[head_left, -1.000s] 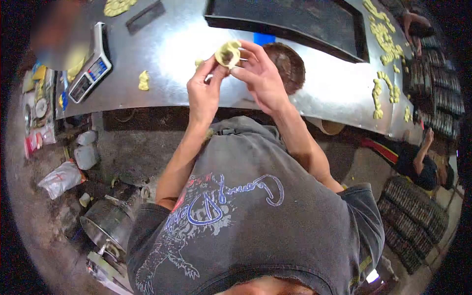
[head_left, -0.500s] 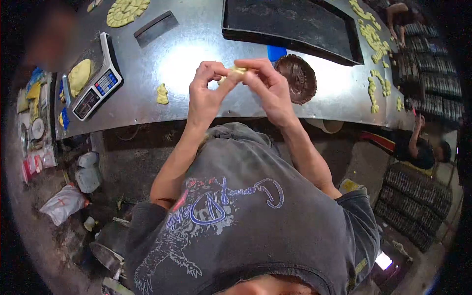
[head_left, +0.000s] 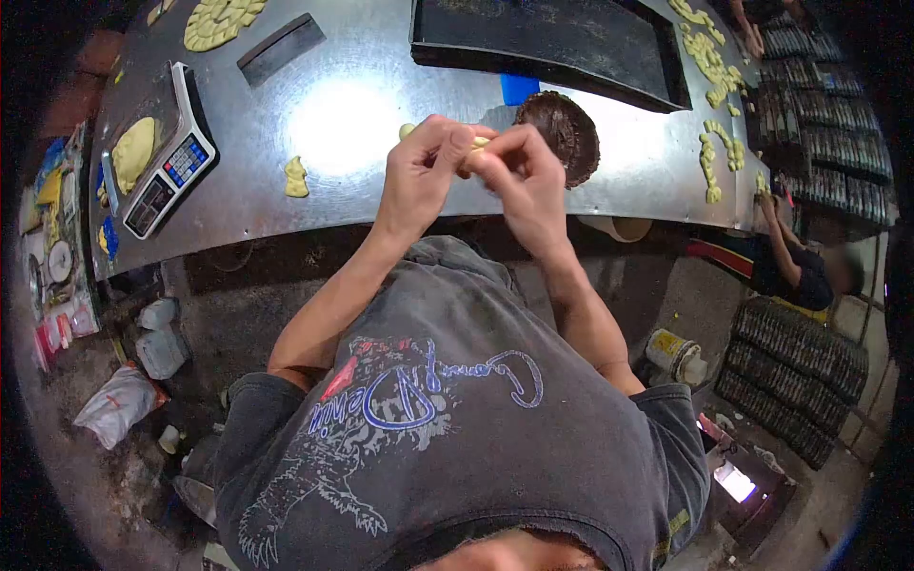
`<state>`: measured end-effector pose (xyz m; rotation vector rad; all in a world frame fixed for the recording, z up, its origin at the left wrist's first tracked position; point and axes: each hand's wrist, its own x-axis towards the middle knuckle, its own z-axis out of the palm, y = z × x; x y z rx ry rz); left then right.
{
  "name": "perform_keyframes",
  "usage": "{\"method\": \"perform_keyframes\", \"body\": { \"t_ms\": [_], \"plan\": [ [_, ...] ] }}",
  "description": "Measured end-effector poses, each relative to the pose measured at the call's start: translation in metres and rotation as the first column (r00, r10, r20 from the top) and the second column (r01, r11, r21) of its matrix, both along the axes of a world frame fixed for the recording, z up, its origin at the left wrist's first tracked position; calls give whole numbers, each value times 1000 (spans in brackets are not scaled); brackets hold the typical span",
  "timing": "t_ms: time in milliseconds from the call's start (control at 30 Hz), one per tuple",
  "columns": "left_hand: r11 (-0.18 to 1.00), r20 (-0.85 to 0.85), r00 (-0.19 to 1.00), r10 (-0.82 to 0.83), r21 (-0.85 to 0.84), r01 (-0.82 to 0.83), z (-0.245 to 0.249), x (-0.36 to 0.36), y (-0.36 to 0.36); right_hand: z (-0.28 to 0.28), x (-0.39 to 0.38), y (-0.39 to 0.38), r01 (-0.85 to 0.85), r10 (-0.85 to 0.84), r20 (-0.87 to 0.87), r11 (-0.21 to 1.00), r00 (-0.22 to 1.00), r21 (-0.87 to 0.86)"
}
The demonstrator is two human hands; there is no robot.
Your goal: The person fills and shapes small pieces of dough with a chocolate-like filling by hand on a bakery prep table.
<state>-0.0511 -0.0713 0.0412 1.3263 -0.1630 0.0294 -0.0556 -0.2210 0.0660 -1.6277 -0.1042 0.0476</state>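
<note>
My left hand (head_left: 426,169) and my right hand (head_left: 522,181) meet above the metal table, fingers pinched together around a small piece of pale yellow dough (head_left: 481,143). Fingers cover most of that piece. Just beyond my left hand another bit of dough (head_left: 407,129) shows, partly hidden. A round bowl of dark brown filling (head_left: 579,143) stands right behind my right hand. To the left, a flat scrap of dough (head_left: 296,178) lies on the table.
A digital scale (head_left: 173,181) with a dough lump (head_left: 134,154) is at the left. Farther back are a metal scraper (head_left: 281,49), coiled dough pieces (head_left: 221,24) and a large black tray (head_left: 552,38). Shaped dough (head_left: 709,67) lines the right side; a co-worker (head_left: 804,266) is beyond.
My hands have drawn closer together, with my left hand shifting right and turning over the dough. The whole view has shifted slightly. The co-worker at right now reaches toward the table edge.
</note>
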Motion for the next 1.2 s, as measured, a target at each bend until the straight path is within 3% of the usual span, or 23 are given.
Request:
{"method": "perform_keyframes", "body": {
  "t_ms": [67,167,200,300,400,467,533,600,633,700,733,767,833,867,933,967,1000,1033,1067,1133,1167,1200],
  "plan": [
    [999,101,995,-1,49,-4,5,-3,-11,1,7,-18,9,22,-165,983,986,185],
    [979,288,957,-4,196,-56,9,-5,-26,20,12,-23,96,54,-280,863,958,497],
    [962,353,936,-11,257,-86,9,-6,-30,14,14,-30,66,83,-257,850,963,522],
    [922,284,957,56,354,-159,16,-13,-52,4,13,-47,25,14,-104,929,994,368],
    [985,44,993,105,136,-110,14,-16,-66,10,3,-54,61,-66,109,997,992,48],
    [980,-38,984,171,108,-167,8,-17,-71,22,-4,-54,60,-17,323,990,946,-124],
    [962,-40,969,245,134,-238,6,-20,-80,13,-6,-63,59,75,446,958,892,-280],
    [965,-133,966,222,173,-198,11,-23,-89,7,0,-74,70,177,520,905,836,-420],
    [964,-180,958,221,191,-186,12,-25,-91,8,7,-78,35,204,484,898,851,-439],
    [950,-108,953,282,168,-262,8,-26,-100,7,22,-81,-42,257,405,882,877,-469],
    [942,-73,948,311,157,-297,5,-26,-102,3,30,-80,-187,298,262,908,918,-375],
    [950,-151,943,298,141,-277,2,-28,-101,-2,38,-78,-294,331,113,920,937,-261],
    [967,-298,920,254,101,-234,-7,-33,-96,-1,45,-67,-414,429,-289,903,856,116],
    [986,-338,928,160,14,-165,-22,-35,-88,-10,46,-57,-366,389,-287,921,875,132],
    [984,-413,894,173,38,-173,-46,-41,-78,-40,42,-42,-335,309,-236,939,921,-79],
    [983,-444,878,179,51,-175,-55,-40,-71,-54,41,-37,-332,325,-69,920,943,-208],
    [963,-514,835,194,-61,-261,-58,-42,-65,-67,40,-32,-280,330,101,899,938,-337],
    [969,-546,824,152,-81,-232,-58,-45,-55,-67,29,-28,-202,399,369,859,839,-471],
    [973,-576,810,108,-105,-204,-59,-48,-43,-63,24,-31,-254,536,389,775,749,-578],
    [979,-573,818,-36,-186,-87,-64,-55,-19,-66,17,-30,-467,566,146,778,811,-421],
    [989,-614,789,13,-110,-102,-65,-58,-14,-71,15,-30,-549,582,12,774,813,-317],
    [993,-650,758,62,-32,-110,-63,-61,-9,-79,24,-27,-586,607,-39,746,793,-317]
  ]
}}
